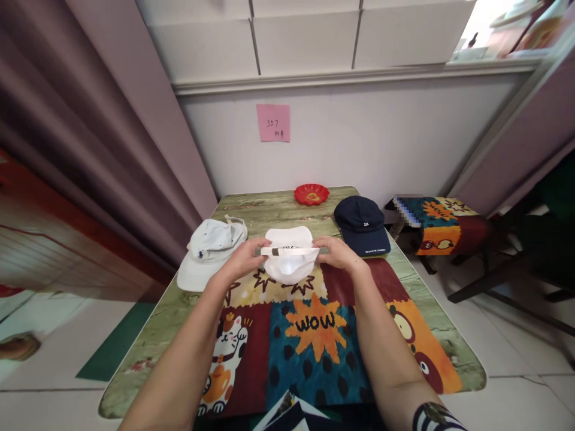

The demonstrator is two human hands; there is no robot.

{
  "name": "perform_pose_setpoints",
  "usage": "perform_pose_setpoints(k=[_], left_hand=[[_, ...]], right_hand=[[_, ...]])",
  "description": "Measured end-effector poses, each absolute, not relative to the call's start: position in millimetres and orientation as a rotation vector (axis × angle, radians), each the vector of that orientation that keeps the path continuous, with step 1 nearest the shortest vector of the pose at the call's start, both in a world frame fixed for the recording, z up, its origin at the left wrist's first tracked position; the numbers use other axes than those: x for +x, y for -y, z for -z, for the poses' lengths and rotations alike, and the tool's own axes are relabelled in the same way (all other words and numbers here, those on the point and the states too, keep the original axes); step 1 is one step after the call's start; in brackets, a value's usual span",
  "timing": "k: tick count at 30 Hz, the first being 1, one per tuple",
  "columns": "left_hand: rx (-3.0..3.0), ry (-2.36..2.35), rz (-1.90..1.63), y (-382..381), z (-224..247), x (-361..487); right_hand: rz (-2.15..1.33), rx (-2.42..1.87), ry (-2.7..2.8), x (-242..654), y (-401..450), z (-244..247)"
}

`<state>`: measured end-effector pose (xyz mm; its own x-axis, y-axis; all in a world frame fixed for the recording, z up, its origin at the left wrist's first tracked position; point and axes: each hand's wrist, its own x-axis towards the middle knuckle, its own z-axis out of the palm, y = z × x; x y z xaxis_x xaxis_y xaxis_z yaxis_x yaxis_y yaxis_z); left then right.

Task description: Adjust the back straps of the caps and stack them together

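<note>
A white cap [291, 267] is held between both hands over the patterned mat [251, 353]. My left hand [247, 257] grips its left edge and my right hand [336, 254] grips the right edge, fingers closed on the rim. The cap's brim points away from me, and dark lettering shows partly behind a pale band across its middle. To the left of my left hand lies a light grey-white cap [218, 239] with a small dark emblem and a loose back strap. A navy cap [360, 220] with white lettering sits beyond my right hand, brim toward me.
On the far part of the wooden-patterned table [135, 365] stands a red scalloped dish [311, 194]. A pink note [274, 123] is stuck to the wall. A cloth-covered stool [442, 224] stands at right, and a person's foot [20, 346] shows at left.
</note>
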<state>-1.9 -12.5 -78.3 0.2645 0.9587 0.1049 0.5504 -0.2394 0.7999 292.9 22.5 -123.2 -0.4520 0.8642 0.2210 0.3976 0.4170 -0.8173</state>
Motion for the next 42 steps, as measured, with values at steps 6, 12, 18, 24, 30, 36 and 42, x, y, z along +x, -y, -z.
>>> perform_pose_setpoints(k=[6,12,18,24,30,36,42], left_hand=[[1.567,-1.087,-0.933,33,29,-10],[0.872,-0.788,-1.407,31,40,12],[0.491,-0.829,-1.491,14,100,33],[0.323,-0.712,-1.541,30,116,27],[0.429,-0.552,-1.441,51,105,50],[0.498,-0.605,-1.358,51,100,58],[0.607,-0.642,-1.313,56,94,61]], right_hand=[[-1.310,-0.724,1.651,295,-7,94],[-1.662,-0.641,1.145,264,4,86],[-1.881,-0.462,0.967,226,13,93],[-1.923,-0.478,0.947,226,14,100],[-1.897,-0.481,0.892,222,5,100],[-1.837,-0.533,0.857,219,3,99],[-1.781,-0.546,0.772,219,3,98]])
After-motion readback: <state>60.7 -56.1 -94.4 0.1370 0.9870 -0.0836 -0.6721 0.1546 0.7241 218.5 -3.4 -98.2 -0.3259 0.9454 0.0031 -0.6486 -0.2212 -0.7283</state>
